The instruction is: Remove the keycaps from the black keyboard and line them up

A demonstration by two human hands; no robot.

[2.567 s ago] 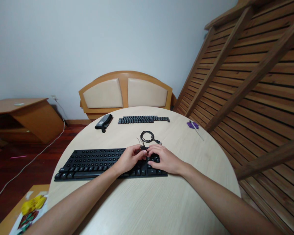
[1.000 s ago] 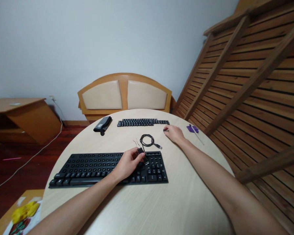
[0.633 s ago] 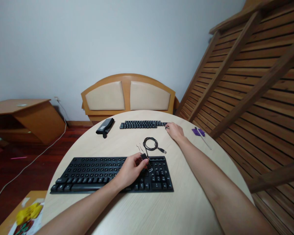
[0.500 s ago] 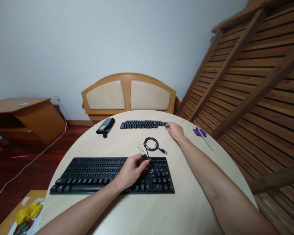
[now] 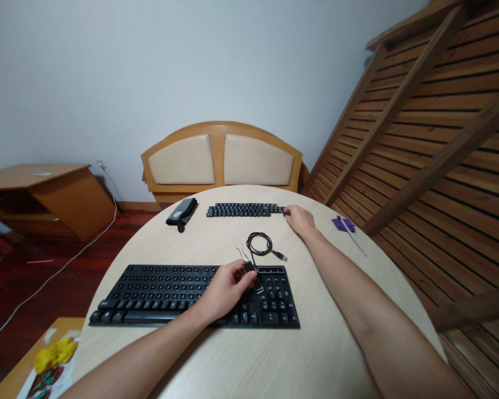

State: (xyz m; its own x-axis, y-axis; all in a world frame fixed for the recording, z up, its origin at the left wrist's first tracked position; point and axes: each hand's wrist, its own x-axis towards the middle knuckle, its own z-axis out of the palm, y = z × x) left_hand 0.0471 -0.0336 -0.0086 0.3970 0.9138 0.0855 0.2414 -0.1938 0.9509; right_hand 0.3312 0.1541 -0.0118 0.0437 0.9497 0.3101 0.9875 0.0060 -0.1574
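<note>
A black keyboard (image 5: pixel 158 317) lies near the front of the round table, many of its upper keys showing bare switch stems. Over its right part, my left hand (image 5: pixel 227 288) is closed on a keycap puller (image 5: pixel 249 267), whose two thin wire prongs point up and away. Farther back, loose black keycaps (image 5: pixel 241 210) are laid out in rows. My right hand (image 5: pixel 300 220) reaches to the right end of these rows, fingertips pinched on a keycap there, mostly hidden by the fingers. A coiled USB cable (image 5: pixel 259 244) rests behind the keyboard.
A dark folded pouch (image 5: pixel 182 213) lies at the table's back left. To the right sit a purple item (image 5: pixel 343 224) and a thin pale stick (image 5: pixel 355 241). A headboard (image 5: pixel 219 133) stands behind the table, and a wooden slatted frame (image 5: pixel 441 138) leans at the right.
The whole view has shifted slightly. Both hands stay where they were relative to the keyboard and the keycap rows.
</note>
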